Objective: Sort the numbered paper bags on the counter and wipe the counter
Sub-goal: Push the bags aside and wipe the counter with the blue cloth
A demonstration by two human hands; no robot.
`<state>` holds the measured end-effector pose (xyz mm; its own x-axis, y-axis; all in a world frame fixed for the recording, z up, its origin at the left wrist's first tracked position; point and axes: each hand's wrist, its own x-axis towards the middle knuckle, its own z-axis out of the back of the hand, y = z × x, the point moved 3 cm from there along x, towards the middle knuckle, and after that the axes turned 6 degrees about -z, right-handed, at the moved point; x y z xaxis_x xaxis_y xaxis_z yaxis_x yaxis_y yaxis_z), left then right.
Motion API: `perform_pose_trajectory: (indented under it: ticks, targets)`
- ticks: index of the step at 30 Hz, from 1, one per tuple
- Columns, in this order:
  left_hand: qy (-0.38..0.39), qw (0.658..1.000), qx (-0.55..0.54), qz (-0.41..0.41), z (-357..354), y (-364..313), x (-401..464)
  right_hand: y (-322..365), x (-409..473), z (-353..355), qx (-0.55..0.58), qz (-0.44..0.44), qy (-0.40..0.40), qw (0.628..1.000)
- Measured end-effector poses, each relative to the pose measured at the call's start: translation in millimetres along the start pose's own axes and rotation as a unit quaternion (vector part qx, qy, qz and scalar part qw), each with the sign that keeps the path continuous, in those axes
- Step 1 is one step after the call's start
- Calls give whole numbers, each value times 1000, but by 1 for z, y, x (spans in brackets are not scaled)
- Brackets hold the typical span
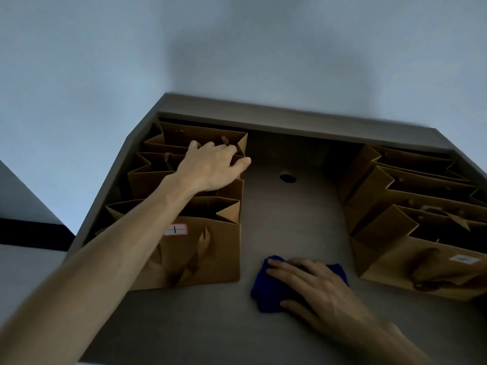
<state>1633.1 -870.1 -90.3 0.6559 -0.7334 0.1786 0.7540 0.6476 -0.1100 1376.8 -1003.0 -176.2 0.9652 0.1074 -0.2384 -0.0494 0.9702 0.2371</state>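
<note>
Head view looks down on a grey counter [290, 219] set against a pale wall [237, 48]. Two rows of brown paper bags stand on it, a left row [184, 206] and a right row [411, 214], well apart, with a bare strip of counter between them. That gap looks made on purpose, so a cloth can pass without knocking bags over. The near bag [200, 254] of the left row carries a white label [175, 229] marked "1"; a label on the near right bag is too blurred to read.

The left hand [210, 167] reaches over the left row and rests on the rims of the far bags, fingers spread and lightly curled over the paper edges, thumb out past the row's right side. It seems to be steadying or squaring the row rather than lifting anything. The right hand [313, 283] lies flat, fingers extended and pressing down on a blue cloth [266, 291] at the near end of the strip, which suits wiping. A small round hole [287, 177] shows in the counter farther back.
</note>
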Motion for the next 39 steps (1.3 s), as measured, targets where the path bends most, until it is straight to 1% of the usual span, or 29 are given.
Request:
perform_pose_trajectory:
  ticks: [4,7,10,12,14,18,22,24,26,30,34,39]
  targets:
    - [-16,1000,-8,-8,-4,2,-2,-18,60,12,-21,-54,-88,994]
    - [-18,1000,-10,-7,-4,2,-2,-44,128,30,8,-116,-138,984]
    - [-25,1000,-18,0,-3,2,-3,-61,182,46,40,-190,-165,967]
    - [-32,999,-19,8,-2,2,-4,-61,200,48,43,-209,-165,963]
    - [-39,999,-12,17,-2,2,-4,-57,200,47,27,-205,-160,965]
    - [-60,998,-12,25,-1,-1,-2,-50,159,34,9,-184,-131,974]
    - [-91,995,-36,-14,1,-1,-1,-32,101,14,-16,-173,-102,980]
    - [-92,995,-25,-37,1,-2,-2,-31,94,10,-36,-172,-103,979]
    - [-79,996,-12,-42,1,-2,-3,-35,108,14,-53,-172,-117,977]
    - [-62,998,-6,-13,2,-1,-5,-47,172,31,-57,-189,-147,969]
    - [-57,998,-4,-2,4,-2,-7,-61,230,55,-51,-213,-138,966]
    - [-57,998,-5,-2,5,-3,-9,-68,244,64,-72,-225,-144,961]
